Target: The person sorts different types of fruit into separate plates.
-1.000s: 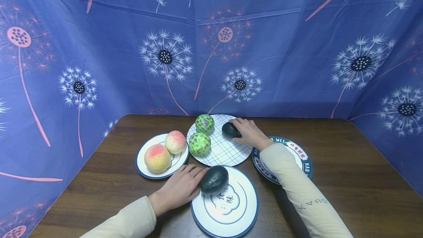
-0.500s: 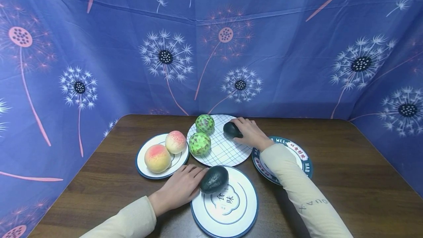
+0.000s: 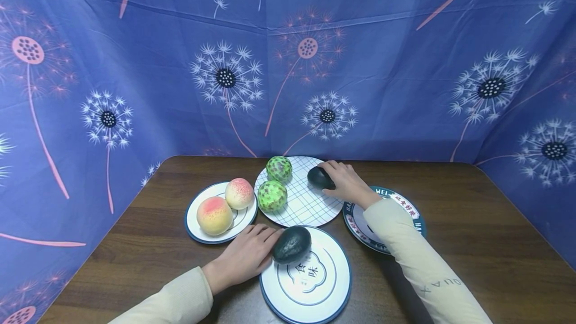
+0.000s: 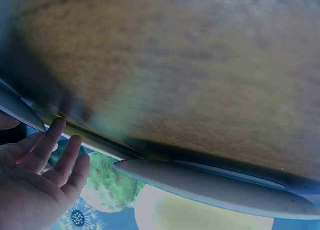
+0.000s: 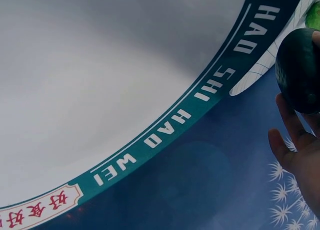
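At the checked plate, my right hand grips a dark green avocado by its right end; in the right wrist view the fingers reach around that avocado. My left hand holds the left end of a second dark avocado over the upper left rim of the near white plate. In the left wrist view the left hand's fingers look fairly straight, and little of its avocado shows. Whether either avocado touches its plate I cannot tell.
Two green mottled round fruits sit on the checked plate's left side. Two peaches lie on a blue-rimmed plate at left. A green-rimmed lettered plate stands under the right forearm. Behind the brown table hangs blue cloth.
My right hand and its avocado have shifted slightly to the right over the checked plate, and the right forearm has moved right too. The left hand and its avocado stay put.
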Demonstrator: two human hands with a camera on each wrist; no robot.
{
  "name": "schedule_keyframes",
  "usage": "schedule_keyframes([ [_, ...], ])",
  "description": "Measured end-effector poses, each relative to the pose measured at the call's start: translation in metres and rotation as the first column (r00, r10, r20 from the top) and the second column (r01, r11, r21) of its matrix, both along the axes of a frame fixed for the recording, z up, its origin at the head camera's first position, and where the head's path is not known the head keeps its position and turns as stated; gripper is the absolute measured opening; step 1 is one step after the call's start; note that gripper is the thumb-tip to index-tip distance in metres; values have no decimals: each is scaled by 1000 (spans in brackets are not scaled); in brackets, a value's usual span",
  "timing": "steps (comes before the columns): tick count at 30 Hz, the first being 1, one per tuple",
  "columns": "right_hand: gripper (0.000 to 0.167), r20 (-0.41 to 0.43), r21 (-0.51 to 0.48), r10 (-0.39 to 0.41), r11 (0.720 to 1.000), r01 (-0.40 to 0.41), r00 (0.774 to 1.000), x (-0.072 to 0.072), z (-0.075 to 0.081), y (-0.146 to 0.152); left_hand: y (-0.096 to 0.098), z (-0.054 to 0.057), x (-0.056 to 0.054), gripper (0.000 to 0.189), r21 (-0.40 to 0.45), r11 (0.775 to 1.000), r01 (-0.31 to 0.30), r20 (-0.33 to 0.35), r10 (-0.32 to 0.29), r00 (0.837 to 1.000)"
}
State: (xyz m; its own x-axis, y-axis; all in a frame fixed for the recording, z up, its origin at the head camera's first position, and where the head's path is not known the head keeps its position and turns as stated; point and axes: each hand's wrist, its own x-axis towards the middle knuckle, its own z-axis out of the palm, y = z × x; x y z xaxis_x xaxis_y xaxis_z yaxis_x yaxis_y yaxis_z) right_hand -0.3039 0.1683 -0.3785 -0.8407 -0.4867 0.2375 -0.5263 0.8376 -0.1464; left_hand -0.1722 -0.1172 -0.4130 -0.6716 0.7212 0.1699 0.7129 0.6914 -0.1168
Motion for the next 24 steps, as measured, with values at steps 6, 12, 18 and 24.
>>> schedule_keyframes([
  [6,68,-17,2,14,1000,-14,1000,7,2,3,0,0,0,52,2,1000,0,6,0,1000],
  [12,67,-37,-21,37,999,-38,999,16,3,4,-1,0,0,52,-10,1000,-8,20,8,1000],
  [18,68,-58,-38,64,997,-66,996,27,2,5,-1,0,0,52,-15,1000,-12,22,12,1000],
  [24,67,-74,-63,93,993,-98,993,38,2,5,0,0,-1,52,-13,1000,-10,21,10,1000],
])
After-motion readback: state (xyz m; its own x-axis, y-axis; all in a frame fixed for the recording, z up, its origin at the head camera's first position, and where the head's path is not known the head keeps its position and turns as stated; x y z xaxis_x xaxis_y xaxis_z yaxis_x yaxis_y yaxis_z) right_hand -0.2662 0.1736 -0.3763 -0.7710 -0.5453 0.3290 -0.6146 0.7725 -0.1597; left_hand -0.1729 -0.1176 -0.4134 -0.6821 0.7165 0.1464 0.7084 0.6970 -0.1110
